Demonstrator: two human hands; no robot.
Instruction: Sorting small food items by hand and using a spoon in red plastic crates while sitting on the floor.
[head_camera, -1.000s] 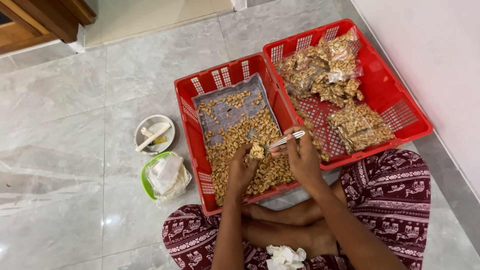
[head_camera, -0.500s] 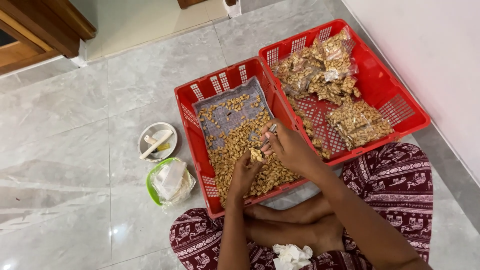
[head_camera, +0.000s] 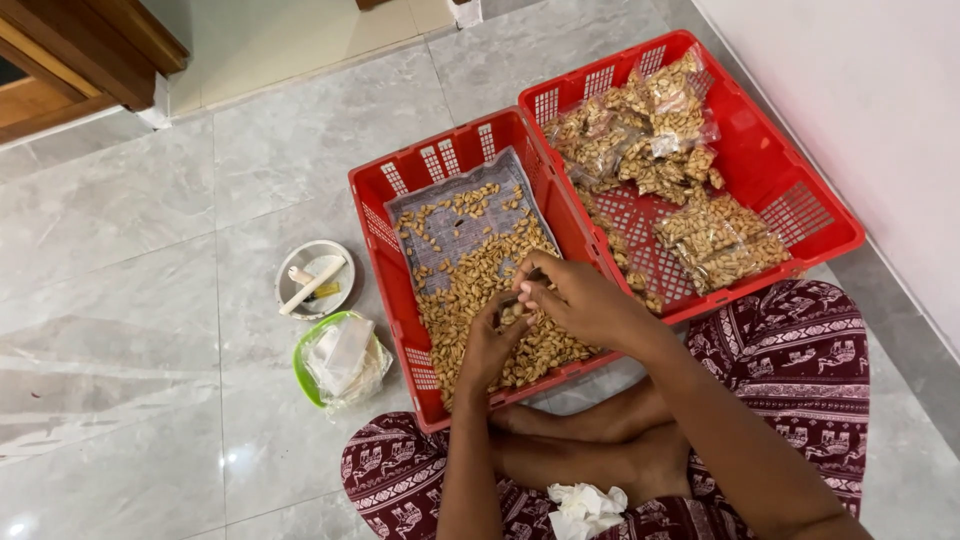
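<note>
In the middle of the frame, the left hand (head_camera: 490, 345) and right hand (head_camera: 575, 298) meet over the near red basket (head_camera: 372, 215), pinching something small, maybe a little bag, low over the loose nuts (head_camera: 470, 290) so spills fall back in.

Two crates side by side on the floor before a seated person.

The left crate (head_camera: 372, 205) holds loose nuts (head_camera: 470, 285) on a liner sheet (head_camera: 455, 230); the right crate (head_camera: 835, 225), touching it, holds filled bags (head_camera: 715, 235). Both hands, the left hand (head_camera: 488, 345) and the right hand (head_camera: 580, 298), meet over the nuts. Left of the crates lie a small dish (head_camera: 314, 278) and, nearer the person, a bowl (head_camera: 302, 365) of wrappers.
</note>
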